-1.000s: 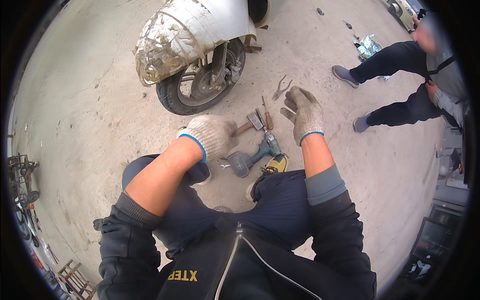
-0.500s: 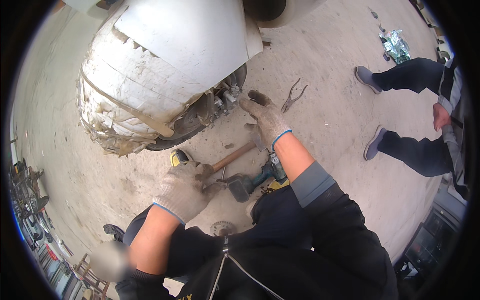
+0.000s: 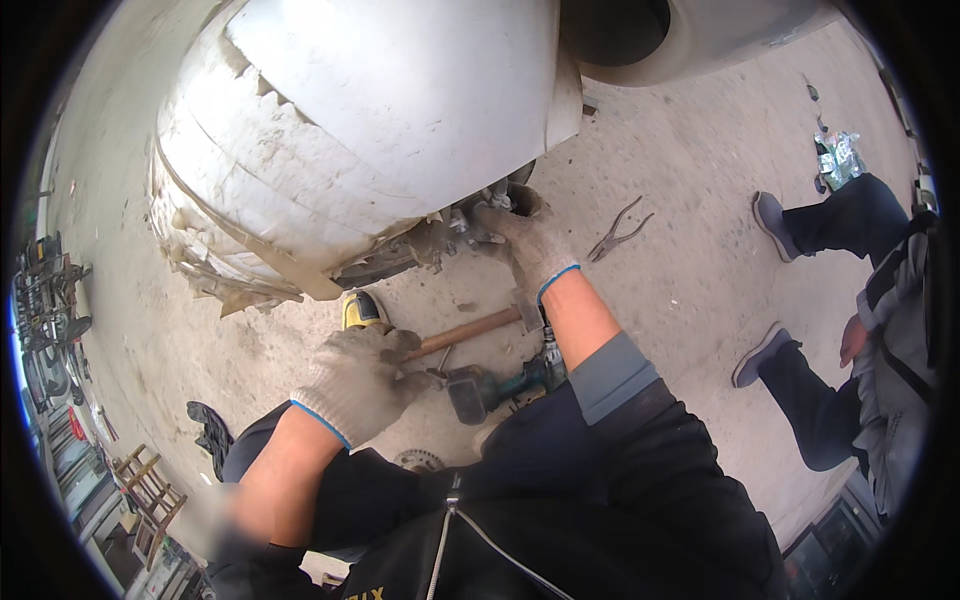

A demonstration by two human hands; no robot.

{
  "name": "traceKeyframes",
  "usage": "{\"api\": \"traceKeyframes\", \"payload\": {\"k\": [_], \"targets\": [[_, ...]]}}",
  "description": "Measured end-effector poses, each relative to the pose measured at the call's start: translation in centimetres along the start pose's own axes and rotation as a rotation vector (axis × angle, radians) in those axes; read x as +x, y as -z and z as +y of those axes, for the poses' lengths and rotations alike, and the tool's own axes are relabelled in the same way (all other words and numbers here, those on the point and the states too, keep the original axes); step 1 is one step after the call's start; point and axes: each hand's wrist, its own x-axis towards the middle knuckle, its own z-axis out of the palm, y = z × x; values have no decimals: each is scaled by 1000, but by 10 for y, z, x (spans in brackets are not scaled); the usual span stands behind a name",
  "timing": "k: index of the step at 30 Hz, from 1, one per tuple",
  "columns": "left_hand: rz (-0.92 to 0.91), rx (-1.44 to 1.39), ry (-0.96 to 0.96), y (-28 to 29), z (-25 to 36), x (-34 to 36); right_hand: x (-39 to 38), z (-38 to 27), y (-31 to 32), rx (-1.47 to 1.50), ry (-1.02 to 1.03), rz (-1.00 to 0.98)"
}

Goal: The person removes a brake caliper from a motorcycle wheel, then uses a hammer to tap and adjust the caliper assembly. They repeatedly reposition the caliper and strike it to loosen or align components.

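A white, mud-caked scooter fender (image 3: pixel 380 130) fills the upper middle. My right hand (image 3: pixel 530 245), in a grey knit glove, reaches under its lower edge and touches the metal parts by the wheel (image 3: pixel 470 225). My left hand (image 3: pixel 362 380), gloved the same way, grips the wooden handle of a hammer (image 3: pixel 470 330) that lies low over the ground. A green and black cordless drill (image 3: pixel 495 385) lies just below the hammer, next to my knee. A yellow-handled tool (image 3: pixel 360 308) rests on the ground beyond my left hand.
Pliers (image 3: pixel 620 232) lie open on the concrete to the right of my right hand. Another person (image 3: pixel 850 330) in dark trousers and grey shoes stands at the right. Tool racks and a wooden stool (image 3: pixel 140 480) crowd the left edge.
My head has dropped closer to the scooter, so the fender looms larger. My right hand moved from above the tools to under the fender. My left hand took hold of the hammer handle.
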Motion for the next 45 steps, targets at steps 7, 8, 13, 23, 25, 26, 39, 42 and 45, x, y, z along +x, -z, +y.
{"api": "traceKeyframes", "payload": {"k": [7,8,13,23,25,26,39,42,45], "targets": [[41,-9,-101,-4,2,8,0,6,-2,2,62,75],[32,-22,-92,-5,3,8,-1,7,-1,20,59,75],[108,-67,-78,-8,6,7,-2,6,-1,28,63,121],[56,-7,-75,-8,4,7,-8,0,-3,143,66,119],[58,-9,-82,-8,4,6,-11,-3,-7,194,43,139],[67,-13,-88,-7,4,6,-12,-4,-8,196,50,143],[33,35,-62,-6,3,8,-15,-4,-12,153,42,186],[49,44,-2,-7,-1,10,-14,-2,-13,134,65,188],[214,-84,182,-3,-13,17,-12,0,-13,102,77,193]]}}
